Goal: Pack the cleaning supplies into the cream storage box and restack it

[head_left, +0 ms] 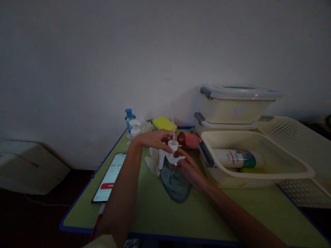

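Observation:
Upside down between my hands is a white pump dispenser head [173,146], its thin tube pointing up. My left hand [157,137] reaches over from the left, its fingers closed around the collar. From below right, my right hand [188,168] pinches the pump near its spout. Beneath them a grey-blue mesh cloth [176,184] lies on the table, and a crumpled white cloth or wipe [153,165] is just left of it. A red mesh cloth [190,141] rests behind my right hand.
A phone [110,179] showing a timer lies on the green table [160,213] at left. Behind are a blue bottle [129,119], a white pump-topped container [134,128] and a yellow sponge [164,124]. Rightward, an open bin [253,179] holds a white bottle [232,158]; lidded boxes [235,106] stand behind.

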A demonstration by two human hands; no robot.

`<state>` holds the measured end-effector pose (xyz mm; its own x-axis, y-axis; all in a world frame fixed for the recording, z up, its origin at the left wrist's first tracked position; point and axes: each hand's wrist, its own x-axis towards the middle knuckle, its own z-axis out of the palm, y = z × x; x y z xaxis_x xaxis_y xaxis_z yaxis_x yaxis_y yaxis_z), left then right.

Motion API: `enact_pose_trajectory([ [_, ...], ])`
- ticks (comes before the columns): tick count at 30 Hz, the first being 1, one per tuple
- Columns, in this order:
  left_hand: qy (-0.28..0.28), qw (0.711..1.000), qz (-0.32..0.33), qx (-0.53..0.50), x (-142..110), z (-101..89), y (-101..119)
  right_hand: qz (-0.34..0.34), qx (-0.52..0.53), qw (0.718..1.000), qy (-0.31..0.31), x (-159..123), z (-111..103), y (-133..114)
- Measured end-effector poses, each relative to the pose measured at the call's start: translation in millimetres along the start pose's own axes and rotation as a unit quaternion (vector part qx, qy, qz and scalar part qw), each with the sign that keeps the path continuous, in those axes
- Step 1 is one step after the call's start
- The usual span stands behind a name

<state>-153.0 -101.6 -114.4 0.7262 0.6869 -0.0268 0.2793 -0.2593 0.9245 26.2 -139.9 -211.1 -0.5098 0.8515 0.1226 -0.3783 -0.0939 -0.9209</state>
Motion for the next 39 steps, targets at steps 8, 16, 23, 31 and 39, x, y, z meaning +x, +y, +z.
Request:
enact_pose_trajectory([
  [8,-0.008,0.997,-0.024,0.071,-5,-10.8,-7,-0.074,-0.072,0.994,0.039,1,-3,-4],
  [16,-0.097,0.991,-0.086,0.042,7,0.2,-6,-0.097,-0.086,0.99,0.047,1,-1,-7],
  [23,0.003,1.0,-0.015,0.01,-1,-3.2,-3,-0.091,-0.046,0.993,0.062,0,0,-11],
  [31,0.056,0.994,-0.05,-0.081,-25,-12.0,-9,-0.1,-0.029,0.993,0.047,0,0,-11],
  [39,-0.028,0.997,-0.027,-0.062,-31,-18.2,-5,-0.095,-0.021,0.994,0.052,-1,2,-11],
])
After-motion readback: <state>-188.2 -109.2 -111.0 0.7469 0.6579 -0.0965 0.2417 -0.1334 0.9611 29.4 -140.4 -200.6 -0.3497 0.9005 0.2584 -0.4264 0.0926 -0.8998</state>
